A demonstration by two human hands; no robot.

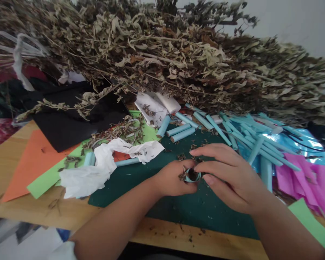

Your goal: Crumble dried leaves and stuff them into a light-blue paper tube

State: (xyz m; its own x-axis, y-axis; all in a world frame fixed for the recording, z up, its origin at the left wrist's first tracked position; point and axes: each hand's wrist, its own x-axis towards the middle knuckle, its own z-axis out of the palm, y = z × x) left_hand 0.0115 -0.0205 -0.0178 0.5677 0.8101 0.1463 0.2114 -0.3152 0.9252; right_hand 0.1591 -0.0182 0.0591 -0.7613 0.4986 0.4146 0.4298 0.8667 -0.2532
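My left hand [173, 178] is closed around a light blue paper tube [191, 175], its open end facing up and filled with dark dried leaf crumbs. My right hand [227, 173] hovers right against the tube's mouth, fingers pinched together at the rim over the crumbs. Both hands are above a dark green mat [157, 187] sprinkled with leaf bits.
A large heap of dried leafy branches [178, 61] fills the back of the wooden table [21, 209]. Several light blue paper tubes [233, 133] lie behind my hands. Crumpled white paper [97, 169], orange, green and black sheets sit left; magenta paper [306, 180] lies right.
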